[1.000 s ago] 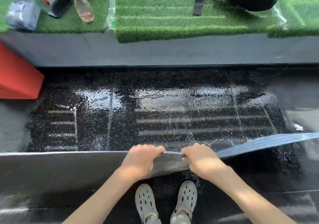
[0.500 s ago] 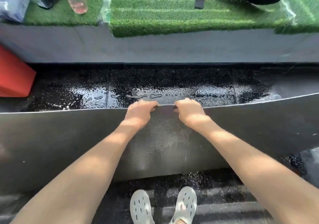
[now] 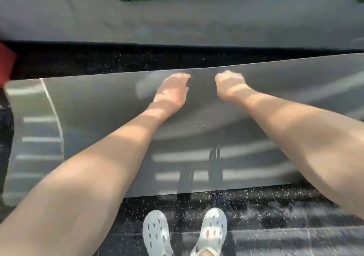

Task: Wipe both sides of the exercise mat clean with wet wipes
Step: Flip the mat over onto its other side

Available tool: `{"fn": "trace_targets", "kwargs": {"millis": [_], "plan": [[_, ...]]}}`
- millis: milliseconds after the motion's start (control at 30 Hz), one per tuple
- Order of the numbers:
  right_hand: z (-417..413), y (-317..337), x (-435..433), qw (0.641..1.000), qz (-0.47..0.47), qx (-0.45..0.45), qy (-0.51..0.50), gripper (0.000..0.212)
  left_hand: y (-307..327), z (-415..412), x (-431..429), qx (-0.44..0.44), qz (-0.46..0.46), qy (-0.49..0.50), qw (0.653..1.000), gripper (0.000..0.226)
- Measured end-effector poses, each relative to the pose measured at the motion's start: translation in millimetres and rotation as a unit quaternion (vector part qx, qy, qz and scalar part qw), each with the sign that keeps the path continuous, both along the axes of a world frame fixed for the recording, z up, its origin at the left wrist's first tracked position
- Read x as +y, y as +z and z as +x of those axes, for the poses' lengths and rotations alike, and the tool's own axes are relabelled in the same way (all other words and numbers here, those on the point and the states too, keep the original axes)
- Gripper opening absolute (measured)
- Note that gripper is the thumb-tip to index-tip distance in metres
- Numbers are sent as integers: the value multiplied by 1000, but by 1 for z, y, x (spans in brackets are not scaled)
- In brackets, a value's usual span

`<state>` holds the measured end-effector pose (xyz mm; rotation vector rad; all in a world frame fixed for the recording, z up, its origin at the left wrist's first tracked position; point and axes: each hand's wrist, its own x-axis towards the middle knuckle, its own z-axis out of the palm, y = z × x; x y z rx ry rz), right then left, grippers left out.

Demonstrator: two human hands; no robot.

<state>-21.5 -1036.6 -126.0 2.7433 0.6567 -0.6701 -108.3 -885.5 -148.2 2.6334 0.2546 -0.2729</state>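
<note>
Exercise mat [image 3: 94, 117] was seen spread over dark speckled floor [image 3: 275, 212]. Judged light, floppy, possibly slick where wetted; best taken two-handed at far long edge. Left hand [image 3: 171, 92] was laid flat there, fingers extended. Right hand [image 3: 230, 84] was curled; pinch not determinable through blur.

A strip of black floor [image 3: 137, 58] lies open beyond the mat [image 3: 88, 113], a red block [image 3: 6, 62] closing its left end
</note>
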Motion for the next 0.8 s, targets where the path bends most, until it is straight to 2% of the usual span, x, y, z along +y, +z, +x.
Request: {"fn": "trace_targets", "kwargs": {"millis": [200,300,433,500,567,600,700,800], "plan": [[-51,-34,-13,996,11,83,-45,31,-36,-54,-20,11,-41,-2,999,41],[-84,-57,-25,985,43,131,-108,31,-47,-74,-37,48,-45,17,998,43],[-127,-85,-51,951,105,179,-230,35,-58,-104,-58,103,-64,22,992,47],[-145,-95,-65,918,142,198,-314,30,-65,-126,-71,93,-104,36,990,45],[-164,-110,-82,857,182,211,-434,24,-69,-147,-89,70,-127,79,986,45],[-174,-119,-91,815,197,211,-502,24,-71,-156,-96,82,-142,99,982,44],[-204,-157,-118,664,251,205,-674,30,-103,-177,-113,121,-160,76,977,41],[-229,-211,-139,505,292,207,-786,20,-157,-194,-132,143,-180,55,972,40]]}}
